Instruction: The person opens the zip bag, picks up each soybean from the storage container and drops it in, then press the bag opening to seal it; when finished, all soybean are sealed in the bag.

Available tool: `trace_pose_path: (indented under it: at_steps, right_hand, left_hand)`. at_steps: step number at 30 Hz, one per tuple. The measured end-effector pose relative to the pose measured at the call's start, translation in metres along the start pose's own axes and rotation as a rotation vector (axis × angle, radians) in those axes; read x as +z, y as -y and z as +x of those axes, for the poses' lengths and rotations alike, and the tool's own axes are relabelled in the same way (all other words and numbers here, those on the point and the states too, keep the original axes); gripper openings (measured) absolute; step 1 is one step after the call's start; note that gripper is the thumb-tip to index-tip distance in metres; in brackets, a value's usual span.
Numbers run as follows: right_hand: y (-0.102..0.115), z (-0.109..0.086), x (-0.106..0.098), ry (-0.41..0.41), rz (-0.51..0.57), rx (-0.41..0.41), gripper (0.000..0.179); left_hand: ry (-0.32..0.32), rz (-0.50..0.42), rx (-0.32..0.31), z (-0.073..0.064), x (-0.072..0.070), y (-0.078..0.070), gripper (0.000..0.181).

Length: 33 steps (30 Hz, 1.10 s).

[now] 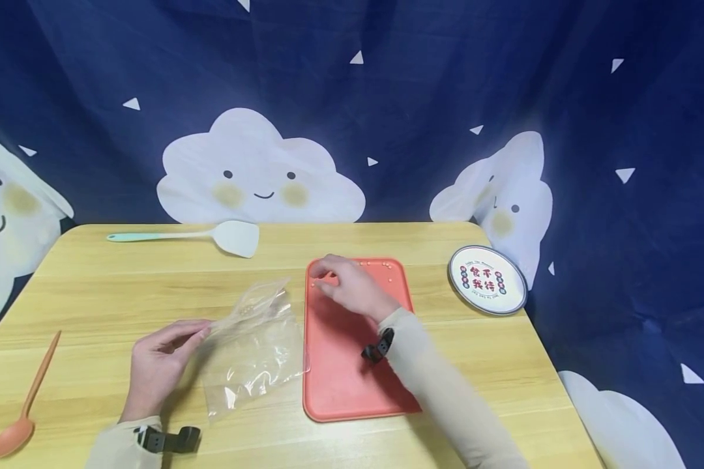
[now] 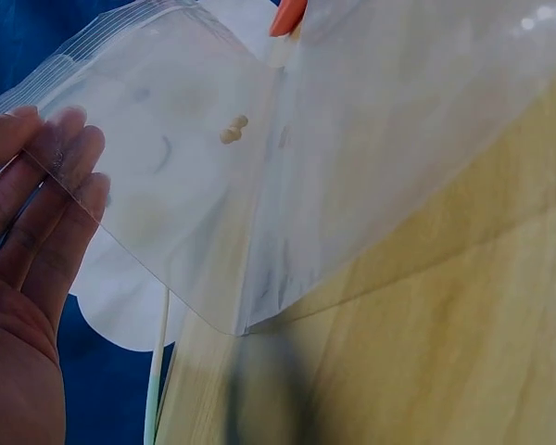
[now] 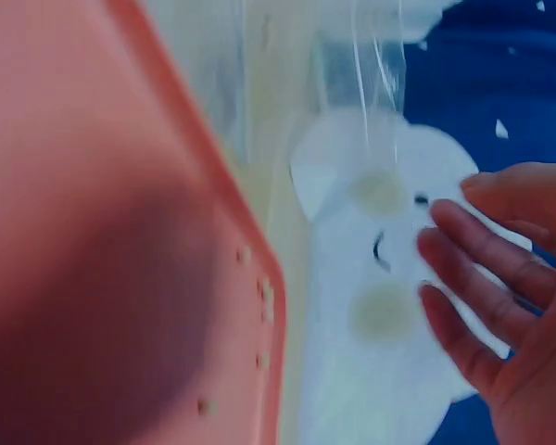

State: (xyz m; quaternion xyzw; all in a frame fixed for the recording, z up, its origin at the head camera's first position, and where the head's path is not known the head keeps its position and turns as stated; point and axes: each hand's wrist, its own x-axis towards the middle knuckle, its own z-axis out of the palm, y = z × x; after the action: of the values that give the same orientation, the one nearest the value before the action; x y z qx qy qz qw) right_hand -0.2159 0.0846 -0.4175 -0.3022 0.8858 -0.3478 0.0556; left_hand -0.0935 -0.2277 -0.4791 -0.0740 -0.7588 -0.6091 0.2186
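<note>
My left hand point(image 1: 160, 365) pinches the edge of a clear zip bag point(image 1: 255, 361) left of the tray. Inside the bag, in the left wrist view, two or so small tan beans point(image 2: 230, 133) show through the plastic. A red tray point(image 1: 337, 391) lies to the right of the bag, and several more small beans point(image 1: 387, 264) are scattered along its far rim. Above the tray's far left corner is my right hand point(image 1: 354, 286). Its fingers point(image 3: 477, 320) are loosely bent with the thumb apart, and nothing shows between them in the right wrist view.
A white spatula with a mint handle point(image 1: 234, 238) lies at the table's back left. An orange spoon point(image 1: 13, 436) is at the front left, and a plate with red lettering point(image 1: 487, 298) stands at the right edge. A dark blue cloud-print curtain point(image 1: 399, 85) hangs behind.
</note>
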Motion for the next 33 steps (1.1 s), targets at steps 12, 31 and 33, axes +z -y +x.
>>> trace_pose_path:
  at_steps: [12, 31, 33]
  right_hand:
    - [-0.052, -0.015, -0.005, 0.114, -0.304, 0.041, 0.018]
    - [-0.066, -0.014, 0.007, 0.124, -0.424, 0.083, 0.020]
    - [-0.067, -0.014, 0.008, 0.125, -0.428, 0.088, 0.018]
  left_hand:
    - [-0.004, 0.042, -0.019, -0.001, 0.002, -0.001, 0.020]
    - [-0.009, 0.003, 0.020, -0.001, 0.002, 0.001, 0.022]
    - [-0.008, -0.012, 0.013, -0.001, 0.001, 0.001, 0.023]
